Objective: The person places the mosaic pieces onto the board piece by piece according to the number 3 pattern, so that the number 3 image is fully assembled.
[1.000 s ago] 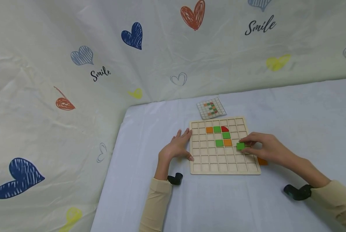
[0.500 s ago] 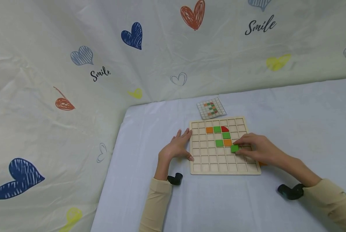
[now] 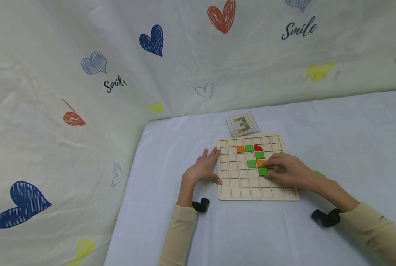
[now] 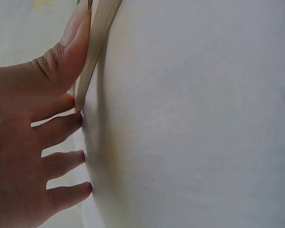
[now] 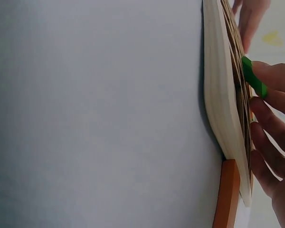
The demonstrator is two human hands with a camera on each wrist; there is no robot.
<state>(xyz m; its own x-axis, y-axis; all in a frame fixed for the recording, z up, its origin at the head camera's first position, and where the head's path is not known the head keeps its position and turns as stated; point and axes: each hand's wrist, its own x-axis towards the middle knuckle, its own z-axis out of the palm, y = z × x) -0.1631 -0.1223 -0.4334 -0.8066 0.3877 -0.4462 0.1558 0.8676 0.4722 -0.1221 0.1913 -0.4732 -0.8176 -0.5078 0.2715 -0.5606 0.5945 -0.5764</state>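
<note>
A wooden grid board (image 3: 241, 192) lies on the white cloth. In its cells sit an orange square (image 3: 240, 149), several green squares (image 3: 251, 164), a red quarter-round piece (image 3: 258, 147) and a second orange square partly behind fingertips. The right hand (image 3: 292, 171) pinches a green square (image 3: 262, 171) just below that orange one; in the right wrist view this green piece (image 5: 254, 78) is tilted at the board's surface between thumb and finger. The left hand (image 3: 202, 170) rests spread at the board's left edge, its thumb (image 4: 69, 57) against the rim.
A printed card (image 3: 242, 124) with a coloured grid pattern lies behind the board. An orange piece (image 5: 228, 192) touches the board's side near the right hand, and a green piece (image 3: 320, 173) shows beyond the right wrist. A patterned cloth wall (image 3: 184, 66) stands behind.
The right hand has carried the green square leftward and slightly down, to the cell below the orange square. A green piece has come into sight beyond the right wrist. The left hand stays put.
</note>
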